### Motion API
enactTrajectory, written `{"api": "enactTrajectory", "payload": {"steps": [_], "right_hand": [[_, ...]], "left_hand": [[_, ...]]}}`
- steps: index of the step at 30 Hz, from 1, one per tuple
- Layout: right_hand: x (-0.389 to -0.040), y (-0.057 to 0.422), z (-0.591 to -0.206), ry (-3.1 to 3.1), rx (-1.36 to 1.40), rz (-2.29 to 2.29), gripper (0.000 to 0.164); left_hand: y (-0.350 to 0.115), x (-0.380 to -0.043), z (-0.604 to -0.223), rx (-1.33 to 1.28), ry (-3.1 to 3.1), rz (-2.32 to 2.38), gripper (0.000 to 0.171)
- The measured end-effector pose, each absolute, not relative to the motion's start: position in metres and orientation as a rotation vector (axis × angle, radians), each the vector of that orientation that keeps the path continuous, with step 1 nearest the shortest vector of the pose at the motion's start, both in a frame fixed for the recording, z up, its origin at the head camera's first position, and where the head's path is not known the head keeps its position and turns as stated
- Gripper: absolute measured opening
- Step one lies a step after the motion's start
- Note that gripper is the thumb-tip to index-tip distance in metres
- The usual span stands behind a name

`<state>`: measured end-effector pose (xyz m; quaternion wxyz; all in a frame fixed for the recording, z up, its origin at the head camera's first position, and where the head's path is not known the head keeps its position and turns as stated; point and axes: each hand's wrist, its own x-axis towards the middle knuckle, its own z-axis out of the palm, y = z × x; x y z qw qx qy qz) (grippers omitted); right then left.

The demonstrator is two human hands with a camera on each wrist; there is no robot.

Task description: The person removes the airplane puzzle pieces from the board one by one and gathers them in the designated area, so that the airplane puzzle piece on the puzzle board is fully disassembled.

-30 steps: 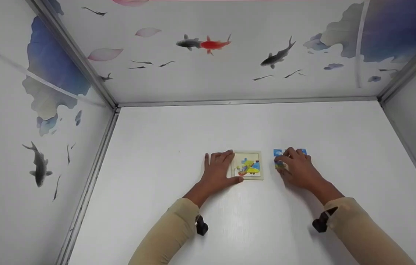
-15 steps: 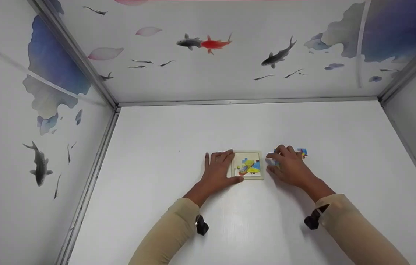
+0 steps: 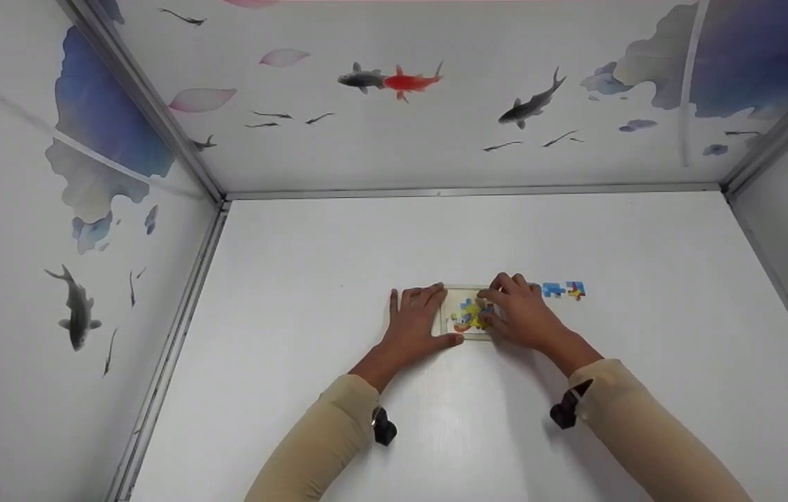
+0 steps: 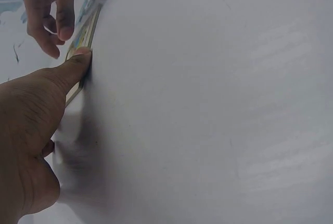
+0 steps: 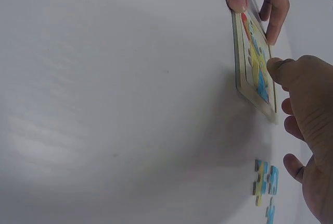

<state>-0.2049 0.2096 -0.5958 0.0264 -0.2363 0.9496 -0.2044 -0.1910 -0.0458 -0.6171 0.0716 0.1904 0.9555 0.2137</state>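
Observation:
A square wooden puzzle tray lies on the white table, partly filled with yellow, blue and red jigsaw pieces. My left hand holds its left side, the thumb at the near edge and the fingertips at the far-left corner. Over the tray's right side is my right hand, thumb and fingers bent downward. In the right wrist view the right thumb overlaps the tray's far edge. I cannot tell whether a piece is between its fingers. The left wrist view shows the tray nearly edge-on.
Right of the tray lie several loose jigsaw pieces, blue with yellow and red; the right wrist view shows a blue and yellow piece among them. White panels printed with fish and lotus leaves enclose the table at the back and sides.
My right hand has moved left from the loose pieces to over the tray's right side, uncovering several pieces. My left hand stays at the tray's left side.

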Motion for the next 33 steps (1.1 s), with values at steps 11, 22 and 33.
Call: {"api": "enactTrajectory", "payload": {"steps": [11,22,33], "right_hand": [[-0.204,0.191,-0.599,2.924,-0.802,-0.582,0.04],[-0.205,0.187,-0.597,2.927,-0.806,-0.586,0.039],[-0.208,0.185,-0.598,2.92,-0.776,-0.596,0.033]], "left_hand": [[-0.047,-0.191,-0.618,0.577,2.847,0.666,0.099],[-0.047,-0.191,-0.619,0.589,2.863,0.644,0.099],[-0.048,-0.192,-0.62,0.593,2.855,0.676,0.1]]}}
